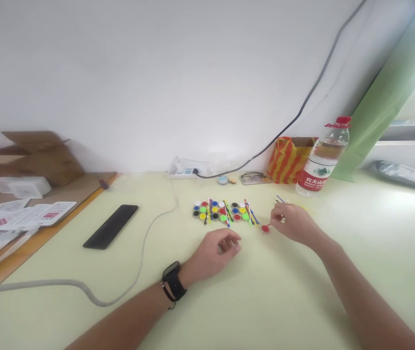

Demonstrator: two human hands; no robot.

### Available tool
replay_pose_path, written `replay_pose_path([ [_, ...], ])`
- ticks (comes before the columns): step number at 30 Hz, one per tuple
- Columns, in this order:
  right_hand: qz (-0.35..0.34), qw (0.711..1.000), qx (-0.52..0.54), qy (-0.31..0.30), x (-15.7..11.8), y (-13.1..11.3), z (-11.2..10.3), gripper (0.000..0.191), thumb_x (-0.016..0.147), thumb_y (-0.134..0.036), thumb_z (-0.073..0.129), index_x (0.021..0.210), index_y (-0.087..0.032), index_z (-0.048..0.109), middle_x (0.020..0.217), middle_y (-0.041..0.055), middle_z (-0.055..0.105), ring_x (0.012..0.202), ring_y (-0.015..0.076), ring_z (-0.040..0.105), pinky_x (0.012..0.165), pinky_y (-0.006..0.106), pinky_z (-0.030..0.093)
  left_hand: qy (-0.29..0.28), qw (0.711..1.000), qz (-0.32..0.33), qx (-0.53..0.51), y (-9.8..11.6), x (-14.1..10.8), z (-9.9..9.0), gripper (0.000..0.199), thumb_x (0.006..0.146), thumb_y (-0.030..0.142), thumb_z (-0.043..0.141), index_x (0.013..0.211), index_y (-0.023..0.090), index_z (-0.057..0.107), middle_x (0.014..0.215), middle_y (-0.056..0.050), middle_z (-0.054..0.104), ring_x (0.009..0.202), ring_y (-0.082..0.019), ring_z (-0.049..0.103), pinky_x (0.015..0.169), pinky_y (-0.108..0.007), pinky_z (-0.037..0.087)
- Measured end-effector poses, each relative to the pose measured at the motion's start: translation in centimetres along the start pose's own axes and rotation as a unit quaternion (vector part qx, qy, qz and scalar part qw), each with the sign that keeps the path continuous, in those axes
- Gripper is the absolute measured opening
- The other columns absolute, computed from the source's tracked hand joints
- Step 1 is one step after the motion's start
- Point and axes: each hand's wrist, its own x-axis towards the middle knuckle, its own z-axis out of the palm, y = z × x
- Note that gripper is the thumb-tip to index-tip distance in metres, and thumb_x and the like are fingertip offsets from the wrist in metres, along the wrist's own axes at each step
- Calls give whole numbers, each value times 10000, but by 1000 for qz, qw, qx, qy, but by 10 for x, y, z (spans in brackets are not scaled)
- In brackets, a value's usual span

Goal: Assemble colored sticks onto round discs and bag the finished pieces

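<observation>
My left hand (216, 250), with a black watch (173, 281) at the wrist, rests on the table below the coloured pieces. Its fingers are loosely curled, apart from the thumb, and nothing shows between them. My right hand (291, 221) is pinched at the right, on what looks like a thin red stick (269, 225). The stick's lower end meets a small round red piece (265, 228) with a clear base. Several round coloured pieces (215, 216) stand in groups between the hands, alongside thin arrow-tipped sticks (227, 212). More thin sticks (279, 199) lie behind my right hand, partly hidden.
A water bottle (322, 163) and a striped bag (287, 160) stand back right. A power strip (185, 172) lies by the wall. To the left are a black phone-like slab (111, 227), a grey cable (144, 253), printed cards (56, 213) and a cardboard box (49, 158).
</observation>
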Motion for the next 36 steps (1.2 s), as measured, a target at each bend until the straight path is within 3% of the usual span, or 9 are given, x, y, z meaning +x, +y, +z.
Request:
replay_pose_path([
  [6, -96, 975, 183, -86, -6, -30, 4, 186, 762, -103, 519, 723, -206, 670, 764, -2, 674, 689, 145, 573, 656, 265, 411, -6, 996, 43, 76, -1, 0, 0, 400, 885, 339, 705, 1271, 265, 630, 1192, -71, 637, 1024, -219, 602, 842, -343, 520],
  [11, -105, 950, 258, -142, -9, -46, 17, 206, 791, -108, 475, 759, -206, 654, 731, -11, 636, 659, 147, 533, 611, 261, 388, -28, 993, 76, 91, -1, 0, 0, 153, 939, 293, 638, 1066, 254, 715, 1127, -70, 667, 1087, -242, 591, 986, -393, 466],
  [20, -87, 913, 359, -174, -10, -49, 18, 172, 864, -147, 502, 898, -205, 660, 734, -24, 582, 661, 141, 488, 613, 257, 372, -27, 993, 59, 102, -1, 0, -2, 97, 900, 266, 673, 985, 227, 699, 1021, -55, 673, 980, -225, 593, 880, -345, 467],
  [24, -70, 891, 411, -177, -10, -54, 21, 95, 938, -244, 520, 904, -204, 599, 760, -25, 536, 682, 141, 461, 622, 256, 366, 2, 997, 22, 72, -3, 1, -3, 103, 907, 299, 669, 952, 207, 677, 927, -35, 672, 851, -187, 597, 780, -312, 477],
  [31, -3, 871, 469, -145, -12, -62, 13, 316, 1005, -510, 482, 891, -218, 521, 761, -30, 427, 671, 138, 393, 613, 257, 357, 62, 995, -22, -78, -11, 6, -7, 214, 860, 344, 736, 967, 183, 644, 927, -36, 683, 814, -159, 638, 752, -282, 519],
  [36, -18, 877, 455, -153, -13, -70, 15, 365, 1030, -516, 404, 1027, -218, 615, 699, -35, 389, 638, 152, 405, 618, 275, 397, 79, 989, -38, -120, -12, 9, -7, 277, 809, 352, 793, 979, 170, 674, 916, -51, 697, 819, -160, 655, 765, -283, 546],
])
